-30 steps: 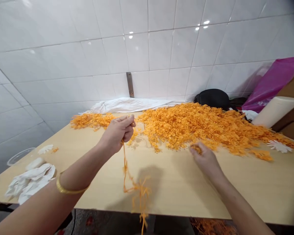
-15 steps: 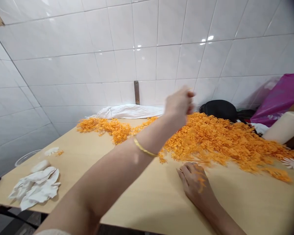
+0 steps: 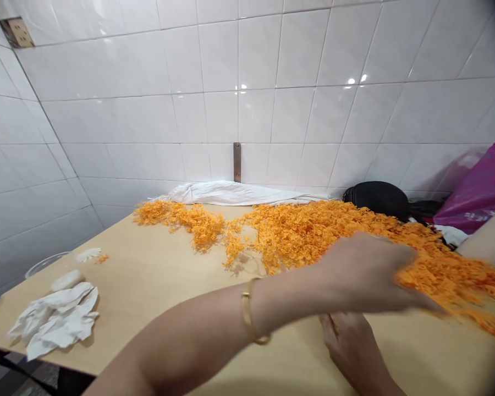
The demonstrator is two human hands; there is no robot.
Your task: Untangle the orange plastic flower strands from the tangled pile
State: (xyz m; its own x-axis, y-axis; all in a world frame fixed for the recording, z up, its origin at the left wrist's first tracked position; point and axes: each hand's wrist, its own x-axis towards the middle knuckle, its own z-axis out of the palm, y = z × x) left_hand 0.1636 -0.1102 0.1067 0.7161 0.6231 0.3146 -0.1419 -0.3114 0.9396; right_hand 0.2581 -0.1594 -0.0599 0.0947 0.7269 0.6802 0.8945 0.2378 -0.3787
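Note:
A large heap of thin, curly orange strands (image 3: 305, 231) spreads over the table (image 3: 169, 275). My left hand (image 3: 371, 269), smeared by motion, stretches across to the right, over the front of the heap. Its fingertips point right toward the strands, and I cannot tell whether they hold anything. A gold bangle (image 3: 247, 313) circles that forearm. Below it, my right hand (image 3: 352, 341) rests on the tabletop with curled fingers. The left forearm partly covers it, and a sliver of orange shows by its thumb; what it grips is hidden.
Crumpled white tissue (image 3: 61, 319) and a white rounded piece (image 3: 67, 280) lie at left, near a white petal-shaped piece (image 3: 88, 254). A white cloth (image 3: 226, 192) runs along the tiled wall. At right are a black case (image 3: 375, 199), a purple bag (image 3: 476, 190) and a pale roll (image 3: 487, 239).
My left hand has swung from above the back of the table, near the wall, down and right over the orange heap. My right hand stays low on the table, now partly covered by the left arm.

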